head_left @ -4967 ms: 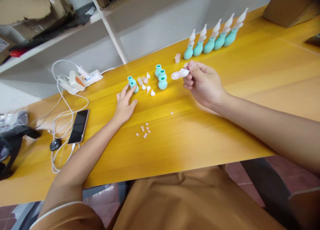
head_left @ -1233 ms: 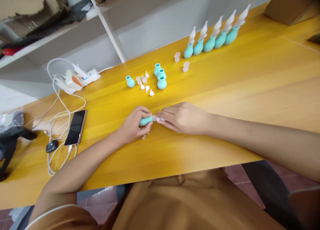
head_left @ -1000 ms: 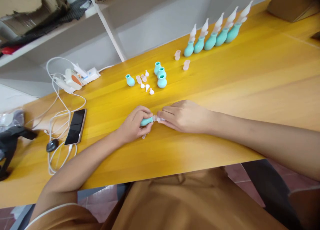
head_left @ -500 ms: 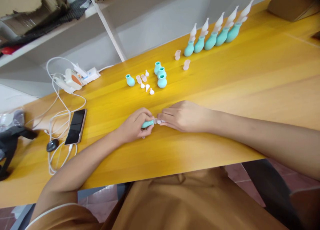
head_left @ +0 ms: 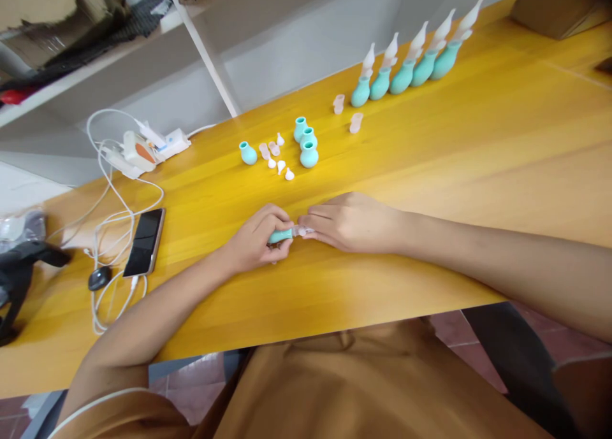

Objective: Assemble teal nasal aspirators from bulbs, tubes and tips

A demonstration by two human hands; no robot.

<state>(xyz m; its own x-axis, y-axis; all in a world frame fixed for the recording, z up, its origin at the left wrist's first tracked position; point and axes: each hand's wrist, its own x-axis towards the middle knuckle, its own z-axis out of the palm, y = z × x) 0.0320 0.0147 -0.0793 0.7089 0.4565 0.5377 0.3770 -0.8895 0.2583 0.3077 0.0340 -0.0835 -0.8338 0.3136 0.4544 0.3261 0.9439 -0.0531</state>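
My left hand (head_left: 255, 238) is closed round a small teal rubber bulb (head_left: 280, 236) lying sideways just above the yellow table (head_left: 430, 171). My right hand (head_left: 351, 221) pinches a clear plastic tip (head_left: 302, 231) at the bulb's mouth; the two parts touch. Both hands rest near the table's front middle. Small clear discs under my left hand are mostly hidden. Farther back stand three teal bulbs (head_left: 306, 144) and one apart (head_left: 247, 153), with several white tips (head_left: 280, 158) between them.
A row of several finished teal bulbs with white nozzles (head_left: 414, 60) stands at the back right. Two clear caps (head_left: 347, 113) lie near it. At left are a phone (head_left: 144, 240), white cables (head_left: 112, 190) and a power strip (head_left: 148, 147). A cardboard box (head_left: 554, 6) sits far right.
Five seconds ago my left hand reached for a bulb at the back and my right held a clear tip up. Over the last second both hands stay joined, barely shifting.
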